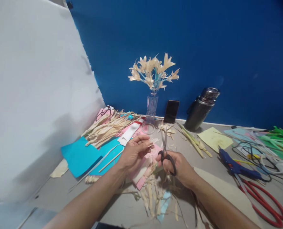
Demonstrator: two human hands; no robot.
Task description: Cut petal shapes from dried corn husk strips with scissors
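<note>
My right hand grips a pair of small black-handled scissors, their blades pointing up and away from me. To its left, my left hand is closed in a pinch, with a small pale piece at the fingertips that looks like dried husk. Beneath both hands lies a pink paper sheet with husk scraps on it. Cut husk strips are scattered nearer to me. Beyond the scissors sits a small heap of pale husk petals.
Husk flowers stand in a clear bottle beside a phone and a dark flask. Dried husks and blue paper lie left. A blue glue gun, its cord and red-handled scissors lie right.
</note>
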